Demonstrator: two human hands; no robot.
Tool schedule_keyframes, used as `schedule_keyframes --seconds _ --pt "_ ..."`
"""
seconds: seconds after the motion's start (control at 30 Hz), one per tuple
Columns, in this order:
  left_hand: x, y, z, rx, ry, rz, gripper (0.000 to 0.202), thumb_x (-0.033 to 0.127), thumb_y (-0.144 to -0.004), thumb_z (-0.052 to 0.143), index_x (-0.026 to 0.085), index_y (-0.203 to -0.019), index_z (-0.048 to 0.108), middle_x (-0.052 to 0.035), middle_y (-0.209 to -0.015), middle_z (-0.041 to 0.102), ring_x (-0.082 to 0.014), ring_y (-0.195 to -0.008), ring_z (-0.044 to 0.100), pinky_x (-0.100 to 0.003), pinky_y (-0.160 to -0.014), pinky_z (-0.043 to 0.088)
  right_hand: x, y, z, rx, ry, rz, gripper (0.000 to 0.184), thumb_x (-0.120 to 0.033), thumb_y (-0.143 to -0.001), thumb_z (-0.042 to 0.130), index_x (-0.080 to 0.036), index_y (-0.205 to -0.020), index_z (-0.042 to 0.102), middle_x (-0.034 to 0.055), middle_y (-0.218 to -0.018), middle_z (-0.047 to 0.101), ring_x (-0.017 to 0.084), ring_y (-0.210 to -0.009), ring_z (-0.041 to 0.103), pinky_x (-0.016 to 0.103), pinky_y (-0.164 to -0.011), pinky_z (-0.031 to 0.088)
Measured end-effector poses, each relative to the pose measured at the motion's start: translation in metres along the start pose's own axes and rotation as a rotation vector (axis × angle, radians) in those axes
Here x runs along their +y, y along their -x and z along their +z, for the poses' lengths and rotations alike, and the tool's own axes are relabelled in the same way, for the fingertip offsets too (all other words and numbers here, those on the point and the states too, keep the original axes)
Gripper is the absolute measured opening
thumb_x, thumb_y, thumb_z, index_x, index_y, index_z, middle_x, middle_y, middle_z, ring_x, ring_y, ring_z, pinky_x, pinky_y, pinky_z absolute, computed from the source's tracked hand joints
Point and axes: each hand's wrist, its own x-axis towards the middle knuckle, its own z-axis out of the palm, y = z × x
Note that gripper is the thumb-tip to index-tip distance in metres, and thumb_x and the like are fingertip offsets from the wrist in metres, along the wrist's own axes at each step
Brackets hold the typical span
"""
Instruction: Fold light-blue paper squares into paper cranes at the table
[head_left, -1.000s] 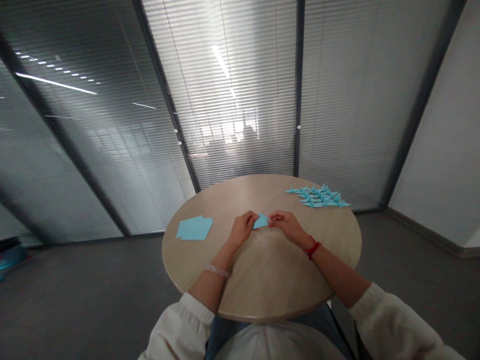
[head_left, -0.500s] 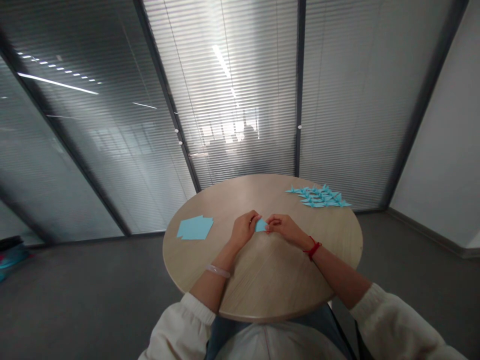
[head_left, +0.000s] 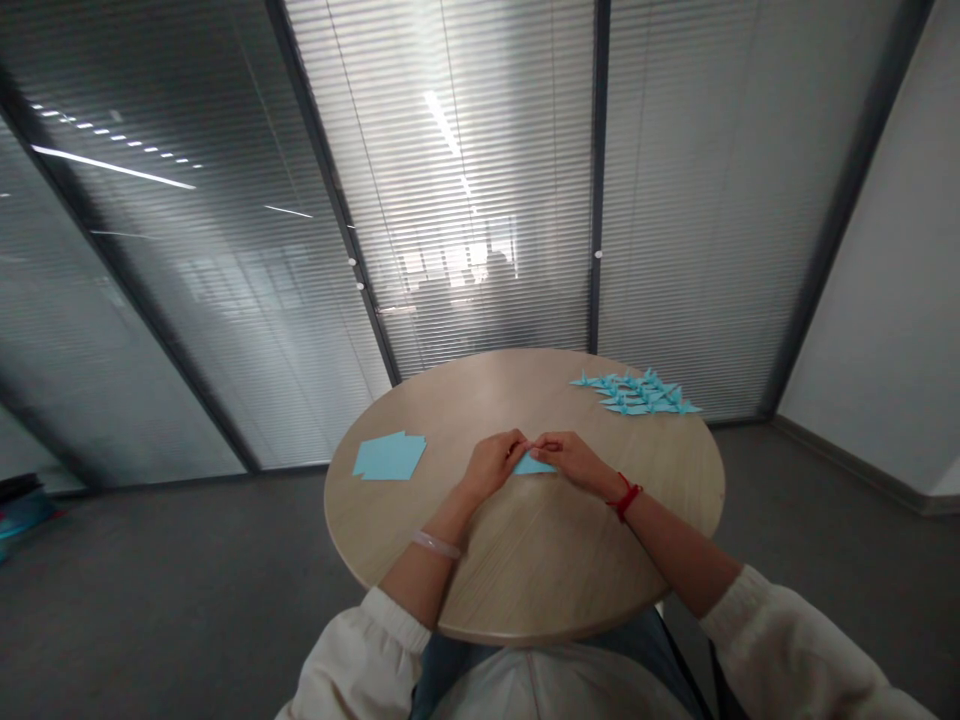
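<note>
1. Folded piece of blue paper [head_left: 534, 466]: located near the centre of the surface, between the two hands, and apparently lying flat. Part of it is hidden by the fingers.
2. Left hand [head_left: 491, 465]: placed on the left side of the paper, with the fingers curled into a narrow pinch on its far edge.
3. Right hand [head_left: 571, 459]: placed on the right side of the paper, mirroring the left. Its fingertips are brought almost against those of the left hand, so the paper appears to be held and steadied from both sides.
4. Round wood-grain surface [head_left: 540, 565]: pale in tone. Both forearms are laid across its near part, which seems to keep the hands supported and steady.
5. Stack of blue paper squares [head_left: 388, 456]: loosely overlapped on the left of the surface, just within reach of the left hand.
6. Blue origami cranes [head_left: 637, 395]: grouped closely at the far right of the surface, well apart from the hands, which leaves the centre unobstructed.
7. Wrist items: a translucent bangle [head_left: 435, 544] is worn on the left wrist and a red string bracelet [head_left: 624, 497] on the right.
8. Cream sleeves [head_left: 795, 640]: gathered above the wrists, clear of the paper.
</note>
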Motion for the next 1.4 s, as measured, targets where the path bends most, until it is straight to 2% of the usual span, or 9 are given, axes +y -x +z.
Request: schedule_keyframes --seconds 0.23,0.43,0.6,0.73,0.93,1.03,1.13,1.27,1.4 --pt "0.002 0.0 0.001 0.002 0.071 -0.024 0.031 0.042 -0.088 0.042 0.018 -0.083 0.061 -0.0025 -0.072 0.063 -0.0132 -0.064 0.054 -0.022 -0.061 0.039 -0.004 0.002 0.0 0.046 0.037 -0.013 0.034 -0.049 -0.074 0.061 -0.016 -0.074 0.067 0.0 -0.063 0.061 0.013 -0.058 0.052 0.023 -0.056 0.038" --pt "0.004 0.002 -0.004 -0.027 0.103 0.009 0.033 0.04 -0.089 0.04 0.017 -0.08 0.061 -0.0015 -0.069 0.061 -0.0119 -0.062 0.052 -0.021 -0.06 0.036 -0.006 0.005 0.004 -0.013 0.08 -0.003 0.034 -0.05 -0.079 0.054 -0.016 -0.078 0.062 -0.0041 -0.053 0.051 0.009 -0.048 0.04 0.021 -0.047 0.028" --pt "0.006 0.002 -0.005 -0.064 0.139 0.028 0.035 0.04 -0.09 0.038 0.016 -0.08 0.062 -0.0006 -0.066 0.059 -0.0113 -0.06 0.049 -0.021 -0.059 0.035 -0.004 0.005 0.004 -0.032 0.081 -0.03 0.033 -0.049 -0.079 0.054 -0.017 -0.075 0.06 -0.0034 -0.055 0.054 0.01 -0.05 0.043 0.02 -0.048 0.031" --pt "0.002 0.0 -0.002 -0.02 0.161 -0.004 0.036 0.041 -0.09 0.038 0.016 -0.08 0.062 -0.0006 -0.067 0.058 -0.0118 -0.062 0.05 -0.021 -0.06 0.036 -0.003 0.003 0.004 -0.041 0.026 0.016 0.036 -0.052 -0.079 0.053 -0.017 -0.077 0.06 -0.0015 -0.06 0.061 0.011 -0.051 0.049 0.021 -0.05 0.035" --pt "-0.008 -0.002 -0.002 0.123 0.136 -0.123 0.036 0.042 -0.089 0.038 0.017 -0.08 0.062 -0.0006 -0.067 0.059 -0.0121 -0.062 0.05 -0.022 -0.061 0.038 -0.006 0.001 0.002 -0.054 -0.032 0.054 0.039 -0.053 -0.075 0.057 -0.014 -0.075 0.063 0.006 -0.072 0.069 0.013 -0.058 0.058 0.024 -0.058 0.044" --pt "-0.011 -0.002 -0.002 0.121 0.164 -0.124 0.032 0.04 -0.089 0.04 0.018 -0.086 0.063 -0.0019 -0.075 0.063 -0.0132 -0.068 0.054 -0.024 -0.067 0.041 -0.004 0.001 0.0 -0.04 0.011 0.052 0.038 -0.052 -0.075 0.057 -0.014 -0.074 0.065 0.0061 -0.071 0.07 0.013 -0.057 0.057 0.024 -0.058 0.044" --pt "-0.01 -0.001 -0.001 0.131 0.253 -0.067 0.03 0.038 -0.088 0.044 0.02 -0.106 0.061 -0.0055 -0.096 0.064 -0.0154 -0.086 0.057 -0.026 -0.075 0.044 -0.001 -0.001 -0.001 0.016 0.021 0.061 0.039 -0.053 -0.074 0.057 -0.015 -0.07 0.064 0.0047 -0.065 0.068 0.013 -0.055 0.056 0.024 -0.057 0.043" --pt "-0.009 0.0 0.002 0.055 0.388 -0.009 0.036 0.04 -0.083 0.053 0.022 -0.114 0.059 -0.0091 -0.113 0.058 -0.0183 -0.102 0.054 -0.025 -0.071 0.048 0.002 -0.003 -0.003 0.117 0.001 0.086 0.04 -0.054 -0.071 0.059 -0.016 -0.063 0.061 0.0019 -0.057 0.062 0.013 -0.053 0.054 0.023 -0.055 0.042" --pt "-0.012 -0.001 0.006 -0.033 0.493 -0.079 0.039 0.036 -0.073 0.066 0.02 -0.109 0.061 -0.0079 -0.104 0.061 -0.0176 -0.091 0.058 -0.027 -0.072 0.05 0.001 -0.004 -0.004 0.179 0.036 0.09 0.043 -0.057 -0.072 0.058 -0.016 -0.059 0.059 -0.0005 -0.052 0.057 0.011 -0.049 0.049 0.023 -0.052 0.037"
